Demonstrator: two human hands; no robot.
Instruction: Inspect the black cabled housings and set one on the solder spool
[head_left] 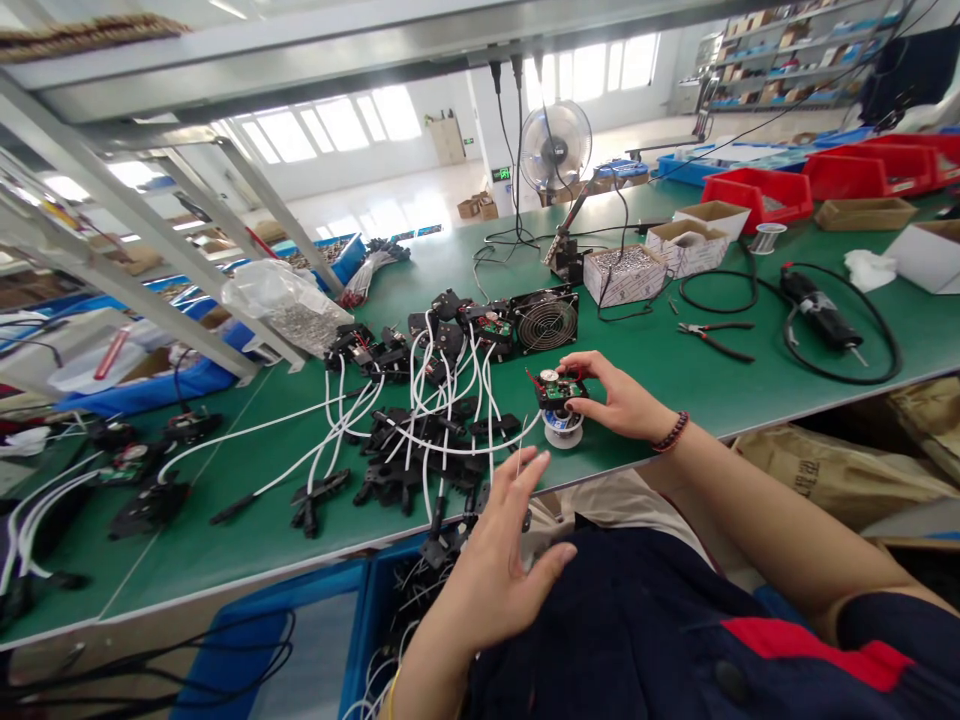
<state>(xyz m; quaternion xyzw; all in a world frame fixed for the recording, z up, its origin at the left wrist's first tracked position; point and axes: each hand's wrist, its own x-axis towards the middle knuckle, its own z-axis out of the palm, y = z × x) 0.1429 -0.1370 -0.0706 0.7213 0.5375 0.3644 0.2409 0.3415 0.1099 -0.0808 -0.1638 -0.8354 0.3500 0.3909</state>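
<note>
My right hand (619,395) grips a small circuit board in a black housing (559,388) between thumb and fingers. The housing sits over a solder wire spool (562,430) near the bench's front edge. A white cable (480,447) curves from the housing toward the pile at left. My left hand (499,560) is in front of the bench edge, fingers stretched and thumb apart. A thin wire shows by its fingertips; whether they touch it I cannot tell. Beside it lies a heap of black housings with white cables (442,400).
Behind the heap stands a square metal-grilled fan (545,320). Pliers (716,340) and a black corded power tool (821,310) lie to the right. Small-parts boxes (624,275) and red bins (757,198) stand farther back. A blue crate (360,630) is below the bench edge.
</note>
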